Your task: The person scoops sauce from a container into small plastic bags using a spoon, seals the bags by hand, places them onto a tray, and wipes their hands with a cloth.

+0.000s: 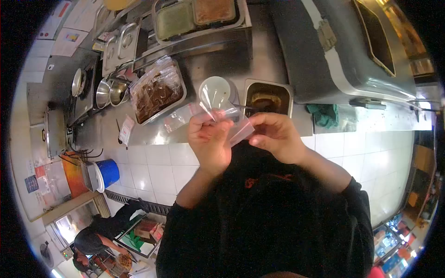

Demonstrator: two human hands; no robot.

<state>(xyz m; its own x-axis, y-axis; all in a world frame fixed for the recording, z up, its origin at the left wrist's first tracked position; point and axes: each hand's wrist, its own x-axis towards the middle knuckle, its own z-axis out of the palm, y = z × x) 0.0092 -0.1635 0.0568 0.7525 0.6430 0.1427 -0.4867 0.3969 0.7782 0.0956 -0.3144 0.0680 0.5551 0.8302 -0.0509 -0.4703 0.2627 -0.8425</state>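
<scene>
Above the counter's front edge, my left hand (pixel 211 141) pinches a small clear zip bag (pixel 240 132) between thumb and fingers. On the bag's other side, my right hand (pixel 280 139) has its thumb and fingertips closed on the plastic edge. Just beyond my hands sits a white round bowl (pixel 215 89), partly covered by the bag. To its right stands a steel pan (pixel 289 95) with dark liquid and what looks like a utensil handle in it. More flat clear bags (pixel 178 119) lie on the counter left of my left hand.
A tray (pixel 181 96) of brown-filled bags stands at left, near metal bowls (pixel 103 92). A large grey insulated box (pixel 320 60) occupies the right, with a green cloth (pixel 324 115) before it. A blue bucket (pixel 108 172) is on the floor; another person (pixel 95 241) works lower left.
</scene>
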